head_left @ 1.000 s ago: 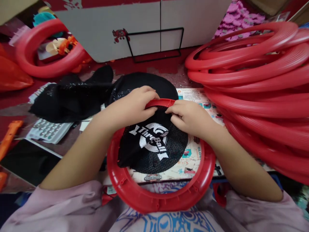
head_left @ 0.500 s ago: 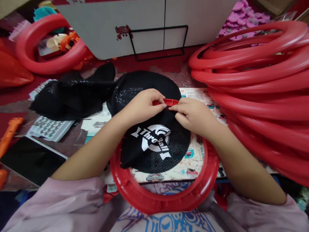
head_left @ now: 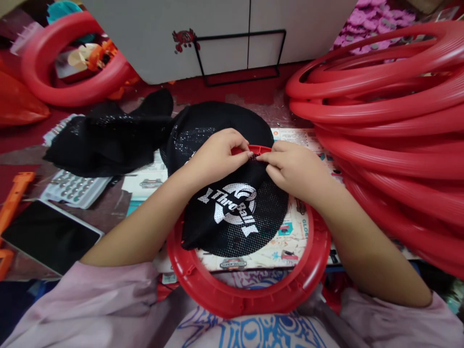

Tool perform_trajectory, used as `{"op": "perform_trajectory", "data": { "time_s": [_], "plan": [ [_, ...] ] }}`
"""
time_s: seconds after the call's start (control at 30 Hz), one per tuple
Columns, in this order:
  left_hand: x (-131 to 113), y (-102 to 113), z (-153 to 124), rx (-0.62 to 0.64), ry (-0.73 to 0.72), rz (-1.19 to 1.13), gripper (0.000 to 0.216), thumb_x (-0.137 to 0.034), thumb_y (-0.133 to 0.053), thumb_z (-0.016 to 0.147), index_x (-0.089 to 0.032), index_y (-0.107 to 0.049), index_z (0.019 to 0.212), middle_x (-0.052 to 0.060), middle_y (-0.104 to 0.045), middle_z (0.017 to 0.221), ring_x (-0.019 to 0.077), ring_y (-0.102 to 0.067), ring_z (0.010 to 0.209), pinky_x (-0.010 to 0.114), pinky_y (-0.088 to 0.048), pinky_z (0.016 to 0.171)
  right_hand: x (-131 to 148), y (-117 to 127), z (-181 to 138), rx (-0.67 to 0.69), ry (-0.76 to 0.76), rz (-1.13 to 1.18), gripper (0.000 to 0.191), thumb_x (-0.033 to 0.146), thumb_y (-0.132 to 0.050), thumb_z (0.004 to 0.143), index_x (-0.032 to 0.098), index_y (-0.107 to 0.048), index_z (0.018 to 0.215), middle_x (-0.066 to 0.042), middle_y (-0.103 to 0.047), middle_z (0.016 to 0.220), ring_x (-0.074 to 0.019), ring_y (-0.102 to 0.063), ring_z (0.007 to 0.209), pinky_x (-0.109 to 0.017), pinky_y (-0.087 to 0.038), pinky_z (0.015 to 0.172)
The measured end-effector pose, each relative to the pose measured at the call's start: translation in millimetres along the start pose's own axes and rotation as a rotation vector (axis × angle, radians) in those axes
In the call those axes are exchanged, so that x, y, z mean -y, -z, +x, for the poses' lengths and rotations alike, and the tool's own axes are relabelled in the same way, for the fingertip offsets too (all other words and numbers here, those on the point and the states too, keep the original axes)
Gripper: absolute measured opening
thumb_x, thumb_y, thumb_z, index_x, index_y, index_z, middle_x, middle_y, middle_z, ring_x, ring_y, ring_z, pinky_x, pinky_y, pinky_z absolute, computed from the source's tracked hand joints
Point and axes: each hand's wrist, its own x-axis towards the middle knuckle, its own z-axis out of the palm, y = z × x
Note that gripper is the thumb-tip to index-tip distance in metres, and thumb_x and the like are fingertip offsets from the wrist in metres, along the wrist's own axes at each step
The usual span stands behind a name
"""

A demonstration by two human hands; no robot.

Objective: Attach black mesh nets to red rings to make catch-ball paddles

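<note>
Hands (head_left: pixel 222 152) on mesh (head_left: pixel 235 212), far edge, ring (head_left: pixel 250 302) uncovered nearside

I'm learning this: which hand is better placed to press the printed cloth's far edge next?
Probably the right hand: its fingers extend to the printed cloth at its edge, while the left hand seems to steady the red ring.

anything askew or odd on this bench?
Yes: the ThroBall mesh sits unevenly on the red ring. Its near edge falls short of the rim, leaving a gap, and its left side looks folded. The left hand and right hand are at its far edge. No spill or clear damage visible.
</note>
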Motion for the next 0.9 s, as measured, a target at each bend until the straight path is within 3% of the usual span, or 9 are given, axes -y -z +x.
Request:
{"op": "perform_trajectory", "data": {
  "time_s": [0.23, 0.4, 0.53, 0.6, 0.7, 0.8, 0.9],
  "plan": [
    [0.4, -0.6, -0.2, 0.018, 0.009, 0.011, 0.011, -0.020, -0.058, 0.078, -0.016, -0.067, 0.072, 0.005, -0.068, 0.091, 0.0200, -0.063, 0.092, 0.036, -0.049, 0.088, 2.2, 5.9, -2.3, 0.078, 0.010, -0.017, 0.038, 0.019, -0.044, 0.092, 0.018, -0.072, 0.116, -0.011, -0.066, 0.097, -0.0248, -0.062, 0.088, -0.033, -0.039, 0.068],
    [-3.3, 3.7, -3.5, 0.040, 0.061, 0.037, 0.013, -0.020, -0.056, 0.076, -0.015, -0.067, 0.070, 0.006, -0.068, 0.095, 0.0199, -0.063, 0.093, 0.036, -0.048, 0.089, 8.3, 14.4, -3.3, 0.205, 0.025, 0.025, 0.039, 0.016, -0.047, 0.089, 0.020, -0.068, 0.122, -0.009, -0.071, 0.108, -0.0252, -0.065, 0.094, -0.033, -0.045, 0.075],
    [-7.1, 11.4, -1.3, 0.128, 0.159, 0.104, 0.014, -0.021, -0.055, 0.073, -0.015, -0.067, 0.067, 0.003, -0.067, 0.082, 0.0184, -0.061, 0.079, 0.031, -0.046, 0.074, 14.2, 19.2, -3.6, 0.295, 0.008, 0.009, 0.042, 0.016, -0.044, 0.090, 0.022, -0.066, 0.126, -0.009, -0.072, 0.110, -0.0278, -0.067, 0.097, -0.035, -0.048, 0.074],
    [-7.7, 17.0, 1.3, 0.209, 0.214, 0.136, 0.015, -0.022, -0.055, 0.072, -0.016, -0.069, 0.069, 0.002, -0.064, 0.073, 0.0166, -0.058, 0.069, 0.029, -0.042, 0.064, 15.3, 19.6, -3.7, 0.299, 0.014, 0.016, 0.042, 0.016, -0.044, 0.090, 0.022, -0.066, 0.126, -0.010, -0.072, 0.112, -0.0291, -0.067, 0.099, -0.037, -0.049, 0.075],
    [-5.4, 26.2, 3.6, 0.287, 0.233, 0.180, 0.016, -0.026, -0.056, 0.071, -0.018, -0.071, 0.074, 0.002, -0.064, 0.075, 0.0168, -0.057, 0.069, 0.028, -0.040, 0.062, 14.7, 18.8, -4.1, 0.282, 0.041, 0.100, 0.042, 0.014, -0.045, 0.088, 0.019, -0.068, 0.123, -0.009, -0.071, 0.117, -0.0285, -0.066, 0.105, -0.037, -0.049, 0.084],
    [-1.2, 33.3, 2.6, 0.285, 0.203, 0.248, 0.018, -0.030, -0.056, 0.073, -0.019, -0.070, 0.073, 0.003, -0.063, 0.082, 0.0176, -0.058, 0.071, 0.029, -0.042, 0.066, 14.8, 17.9, -4.9, 0.264, 0.062, 0.200, 0.041, 0.012, -0.046, 0.086, 0.019, -0.070, 0.118, -0.006, -0.071, 0.119, -0.0255, -0.065, 0.110, -0.036, -0.047, 0.092],
    [-0.9, 33.4, 0.3, 0.244, 0.201, 0.295, 0.023, -0.035, -0.053, 0.078, -0.019, -0.070, 0.076, 0.005, -0.062, 0.082, 0.0186, -0.058, 0.069, 0.032, -0.044, 0.068, 16.7, 17.1, -6.3, 0.234, 0.078, 0.183, 0.037, 0.013, -0.047, 0.087, 0.019, -0.072, 0.114, -0.006, -0.072, 0.114, -0.0254, -0.066, 0.105, -0.035, -0.048, 0.087]
  ]
}}
